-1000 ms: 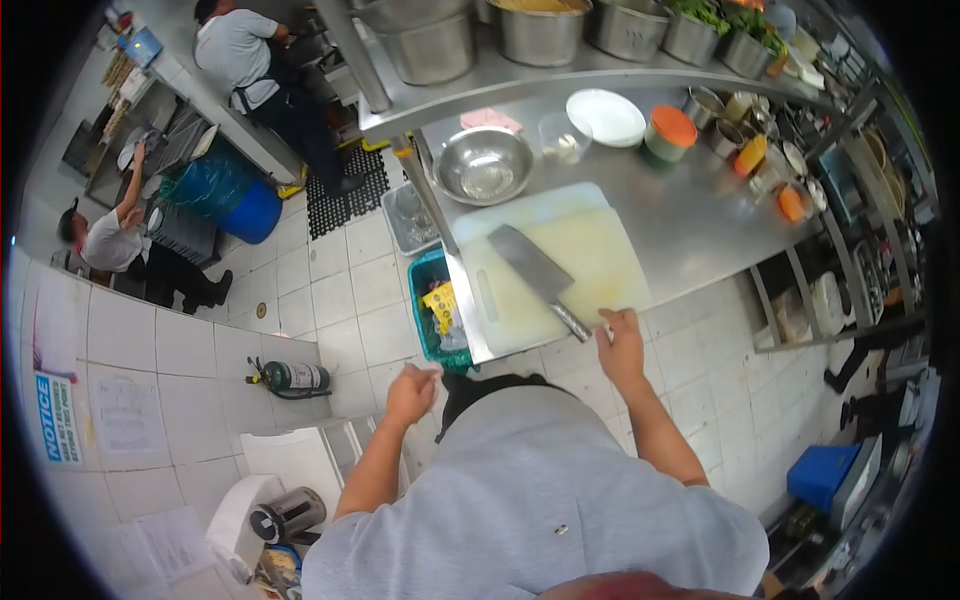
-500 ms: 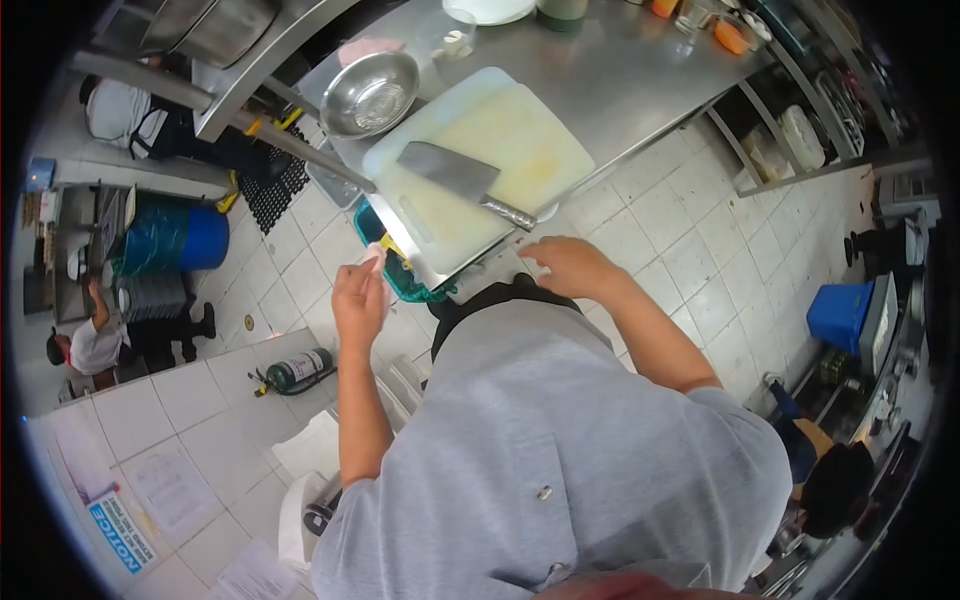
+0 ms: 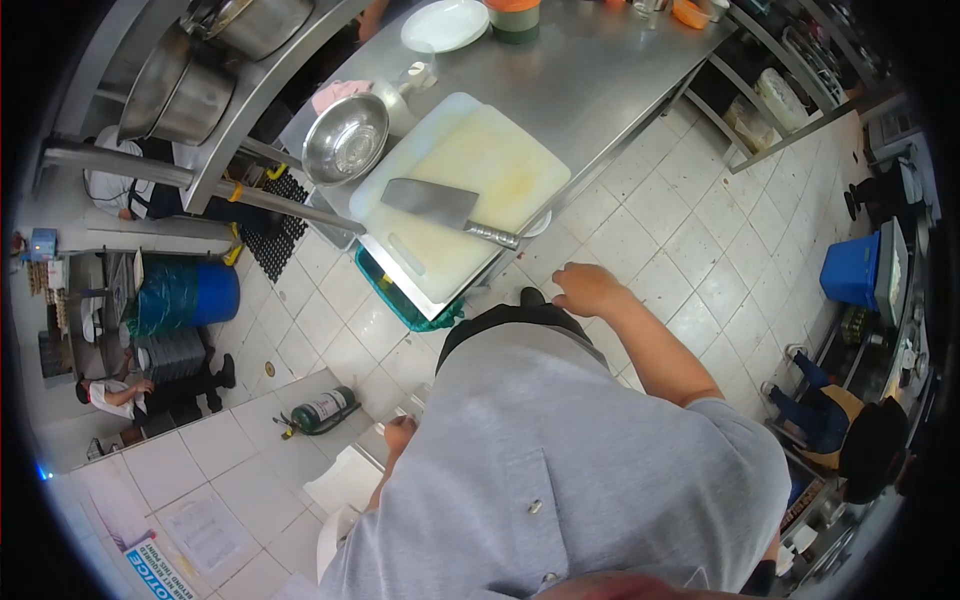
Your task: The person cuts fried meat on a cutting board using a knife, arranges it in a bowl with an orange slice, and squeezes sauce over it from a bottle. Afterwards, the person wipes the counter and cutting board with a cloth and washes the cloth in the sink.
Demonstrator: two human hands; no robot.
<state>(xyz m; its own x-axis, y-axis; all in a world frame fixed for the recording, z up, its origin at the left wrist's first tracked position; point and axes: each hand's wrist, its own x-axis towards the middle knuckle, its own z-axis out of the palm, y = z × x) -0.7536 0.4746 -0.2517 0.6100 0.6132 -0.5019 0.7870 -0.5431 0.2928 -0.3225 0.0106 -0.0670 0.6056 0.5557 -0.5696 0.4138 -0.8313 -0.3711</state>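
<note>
My left hand (image 3: 400,433) is low at my side, near a pale rack by the tiled wall. Its fingers look curled; whether something is in them is hidden. My right hand (image 3: 588,290) hangs before my waist, beyond the table edge, fingers loosely curled and nothing seen in them. A cleaver (image 3: 430,201) lies flat on the white cutting board (image 3: 510,150), its metal handle pointing toward my right hand. Beside the board stands a steel bowl (image 3: 345,139). Under the board's near corner is a green-lined bin (image 3: 400,300).
A white plate (image 3: 445,25) and a green container (image 3: 515,22) stand on the steel table (image 3: 590,70). Steel pots (image 3: 180,95) sit on a shelf at upper left. A fire extinguisher (image 3: 322,409) is by the wall. Other people are at the left and right.
My left hand has dropped from beside the bin to my side; the pale pinkish piece it held no longer shows. My right hand's fingers have curled in. The view has shifted slightly.
</note>
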